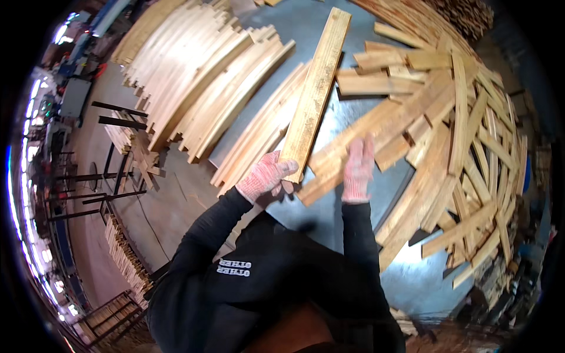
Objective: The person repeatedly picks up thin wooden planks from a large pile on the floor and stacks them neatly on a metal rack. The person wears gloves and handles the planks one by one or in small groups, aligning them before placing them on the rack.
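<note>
Clearly, we hold one long wooden plank (316,88) in the middle of the frame, slanting from the top centre down to just below the middle. Our left hand (262,177), in a pink-and-white knit glove, pinches its lower end, thumb on the upper face and fingers curled underneath. Dark, rough patches mark the plank's broad face.

Our right hand (358,172), gloved alike, is right of centre, its fingers straight and close together, over a long board (388,123) that slopes toward the upper right; we cannot tell whether it touches the wood. Under all this we see a blue-grey tabletop (323,230).

Just left of the plank, we have a small row of boards (259,132) lying side by side, and farther to the upper left a larger, lighter row (182,65). A jumbled heap of boards (485,176) fills the right side. Along the left of the frame we see dark metal bars (122,122) above a grey floor (170,206).
</note>
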Demonstrator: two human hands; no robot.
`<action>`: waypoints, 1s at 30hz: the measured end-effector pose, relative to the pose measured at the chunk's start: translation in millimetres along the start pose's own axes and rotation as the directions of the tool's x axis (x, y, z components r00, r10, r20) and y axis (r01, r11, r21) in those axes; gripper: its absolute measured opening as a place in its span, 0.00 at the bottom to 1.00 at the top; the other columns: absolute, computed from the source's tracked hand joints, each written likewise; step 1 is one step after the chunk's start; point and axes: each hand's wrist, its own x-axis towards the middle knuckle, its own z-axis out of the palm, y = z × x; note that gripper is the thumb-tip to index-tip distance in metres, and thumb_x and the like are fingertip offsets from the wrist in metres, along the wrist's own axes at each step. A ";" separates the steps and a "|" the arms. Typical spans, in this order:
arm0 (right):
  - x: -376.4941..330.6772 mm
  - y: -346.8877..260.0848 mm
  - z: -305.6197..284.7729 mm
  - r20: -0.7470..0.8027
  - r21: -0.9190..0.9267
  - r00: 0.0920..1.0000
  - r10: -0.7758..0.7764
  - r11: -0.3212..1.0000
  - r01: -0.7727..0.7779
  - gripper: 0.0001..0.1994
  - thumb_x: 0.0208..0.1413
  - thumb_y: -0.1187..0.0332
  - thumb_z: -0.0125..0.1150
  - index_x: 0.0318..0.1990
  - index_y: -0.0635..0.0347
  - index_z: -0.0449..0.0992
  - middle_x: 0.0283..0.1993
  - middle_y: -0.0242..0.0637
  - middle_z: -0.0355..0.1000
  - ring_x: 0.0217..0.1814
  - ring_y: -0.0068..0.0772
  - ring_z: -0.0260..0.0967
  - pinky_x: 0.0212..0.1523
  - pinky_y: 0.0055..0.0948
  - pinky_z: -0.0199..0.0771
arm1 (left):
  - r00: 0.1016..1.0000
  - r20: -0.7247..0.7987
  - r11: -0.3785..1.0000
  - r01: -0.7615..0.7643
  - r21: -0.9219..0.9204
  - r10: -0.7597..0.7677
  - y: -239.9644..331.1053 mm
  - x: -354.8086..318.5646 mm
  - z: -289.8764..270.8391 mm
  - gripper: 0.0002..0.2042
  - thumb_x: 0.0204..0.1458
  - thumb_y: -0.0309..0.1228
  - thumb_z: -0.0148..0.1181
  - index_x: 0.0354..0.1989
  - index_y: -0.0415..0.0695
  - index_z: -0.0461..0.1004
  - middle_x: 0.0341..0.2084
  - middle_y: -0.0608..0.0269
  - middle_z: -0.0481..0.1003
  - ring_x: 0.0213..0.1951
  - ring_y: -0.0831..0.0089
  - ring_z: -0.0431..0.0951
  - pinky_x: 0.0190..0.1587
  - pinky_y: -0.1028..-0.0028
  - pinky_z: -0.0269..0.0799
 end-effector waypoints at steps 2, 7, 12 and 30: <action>-4.8 -6.0 -3.3 0.030 -0.099 0.994 0.106 0.990 -0.103 0.31 0.69 0.60 0.53 0.71 0.72 0.55 0.71 0.54 0.58 0.70 0.44 0.62 0.68 0.36 0.62 | 0.995 -0.051 0.995 -0.089 0.035 0.091 32.7 12.1 -13.9 0.15 0.59 0.40 0.59 0.46 0.40 0.73 0.27 0.60 0.81 0.14 0.81 0.71 0.11 0.82 0.59; 24.6 6.6 55.7 0.336 0.413 0.917 0.217 0.841 -0.350 0.28 0.65 0.63 0.59 0.67 0.68 0.61 0.59 0.44 0.70 0.58 0.35 0.68 0.60 0.33 0.69 | 0.997 0.068 0.999 -0.033 0.029 0.031 59.0 51.7 -35.7 0.19 0.59 0.46 0.62 0.43 0.39 0.74 0.20 0.65 0.77 0.13 0.82 0.71 0.12 0.82 0.61; 73.6 -52.6 81.9 0.362 -0.496 0.881 0.306 0.863 -0.096 0.26 0.58 0.55 0.63 0.59 0.62 0.71 0.48 0.52 0.77 0.49 0.50 0.76 0.50 0.41 0.74 | 0.827 -0.040 0.487 -0.291 0.823 0.561 62.8 69.5 -57.9 0.39 0.54 0.52 0.66 0.66 0.34 0.63 0.45 0.46 0.78 0.48 0.63 0.81 0.50 0.63 0.77; 366.1 -40.7 140.9 0.306 -0.607 0.951 -0.035 0.763 0.223 0.30 0.57 0.58 0.64 0.65 0.58 0.69 0.59 0.49 0.73 0.61 0.51 0.71 0.61 0.38 0.70 | 0.802 -0.309 0.430 0.073 0.900 0.512 116.9 59.3 -316.0 0.26 0.47 0.33 0.70 0.55 0.43 0.69 0.71 0.37 0.50 0.60 0.38 0.68 0.55 0.54 0.72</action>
